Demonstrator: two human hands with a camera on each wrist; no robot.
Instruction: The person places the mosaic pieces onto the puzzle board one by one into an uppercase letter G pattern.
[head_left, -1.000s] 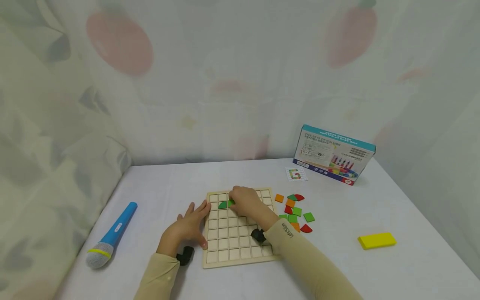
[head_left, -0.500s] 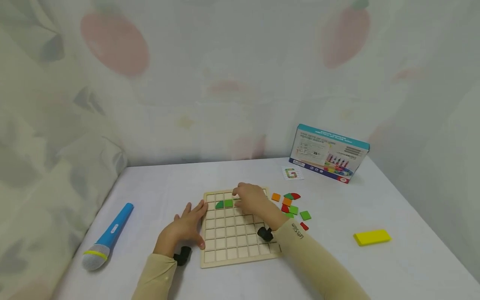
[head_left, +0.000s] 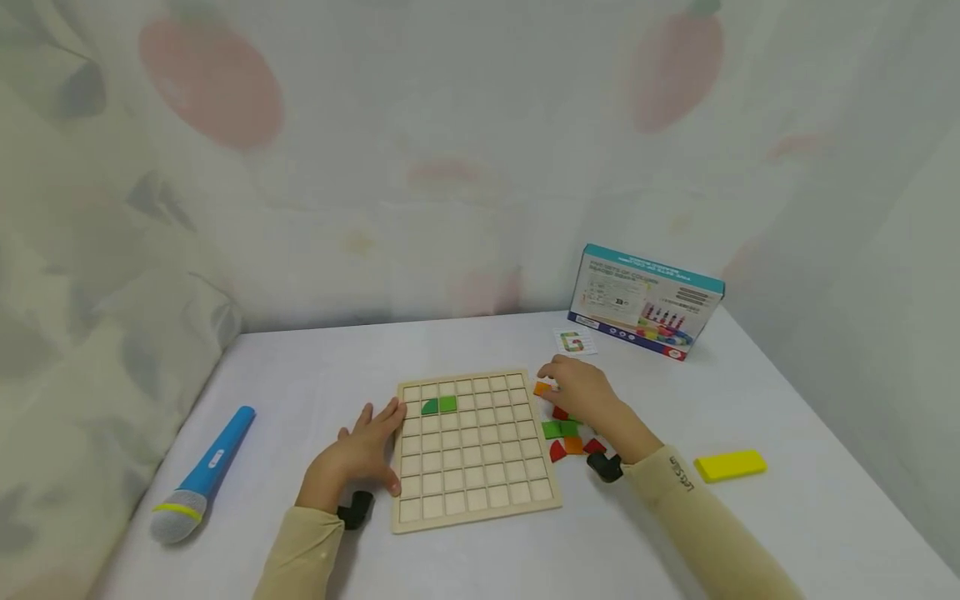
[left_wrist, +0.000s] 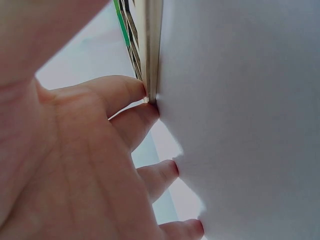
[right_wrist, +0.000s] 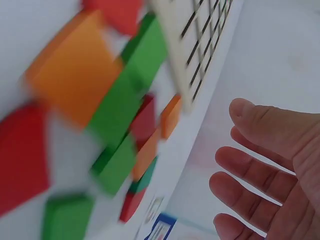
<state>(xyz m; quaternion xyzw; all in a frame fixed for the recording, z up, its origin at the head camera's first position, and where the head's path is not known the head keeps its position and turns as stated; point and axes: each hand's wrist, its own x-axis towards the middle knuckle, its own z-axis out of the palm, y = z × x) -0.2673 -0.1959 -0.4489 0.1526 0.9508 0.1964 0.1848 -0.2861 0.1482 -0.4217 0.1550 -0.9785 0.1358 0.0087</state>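
A wooden grid board (head_left: 480, 458) lies on the table. In its second row sit a dark green quarter-circle tile (head_left: 430, 407) and a light green square tile (head_left: 447, 404), side by side. My left hand (head_left: 356, 454) rests at the board's left edge, fingers spread, its fingertips at the rim and on the cloth in the left wrist view. My right hand (head_left: 588, 397) hovers over the loose tiles right of the board. Its fingers are apart with nothing between them in the right wrist view. An orange square tile (head_left: 542, 388) lies near its fingertips.
Several green, red and orange tiles (right_wrist: 75, 70) lie loose beside the board. Behind them are a pattern card (head_left: 575, 342) and a printed box (head_left: 645, 302). A blue toy microphone (head_left: 204, 475) lies at left, a yellow block (head_left: 731, 466) at right.
My right hand has let go of the light green square tile on the board and moved right to the loose tiles. The left hand stays at the board's edge.
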